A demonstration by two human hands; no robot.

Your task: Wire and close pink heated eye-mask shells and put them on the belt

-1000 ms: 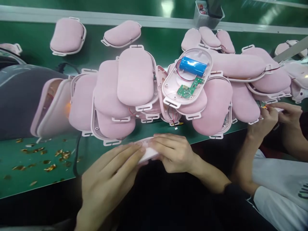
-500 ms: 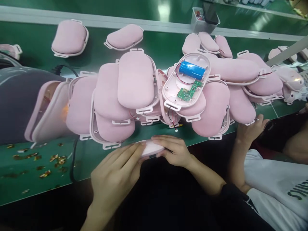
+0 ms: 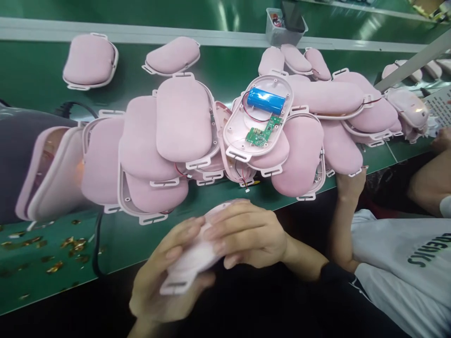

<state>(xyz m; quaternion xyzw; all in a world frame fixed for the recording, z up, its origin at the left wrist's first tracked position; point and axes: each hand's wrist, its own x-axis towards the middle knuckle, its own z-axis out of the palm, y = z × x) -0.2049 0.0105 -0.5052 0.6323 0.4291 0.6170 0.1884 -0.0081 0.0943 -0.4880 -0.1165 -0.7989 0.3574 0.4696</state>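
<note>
Between my hands, in front of the bench edge, is a pale pink rounded device casing (image 3: 197, 256) with a slotted strap lug at its near end. My left hand (image 3: 165, 272) wraps the casing from the left and below. Across its upper face and far end lie the bent fingers of my right hand (image 3: 250, 232). Much of the casing is hidden by my fingers. Beyond it sits an open casing half (image 3: 232, 134) holding a blue cylindrical battery pack (image 3: 266, 101) and a green circuit board (image 3: 262, 134), atop a heap of pink casings (image 3: 185, 119).
The green bench (image 3: 120, 241) carries a dark grey rounded object (image 3: 31, 155) at left and scattered gold foil scraps (image 3: 72, 244). A clear plastic bin (image 3: 280, 30) stands at the back. At right, a co-worker's hand (image 3: 352, 183) touches the heap beside a slanted bar (image 3: 416, 44).
The casing in my hands has tilted and come nearer, so its face and near strap lug now show. My right hand has moved over its top. The whole view has shifted slightly.
</note>
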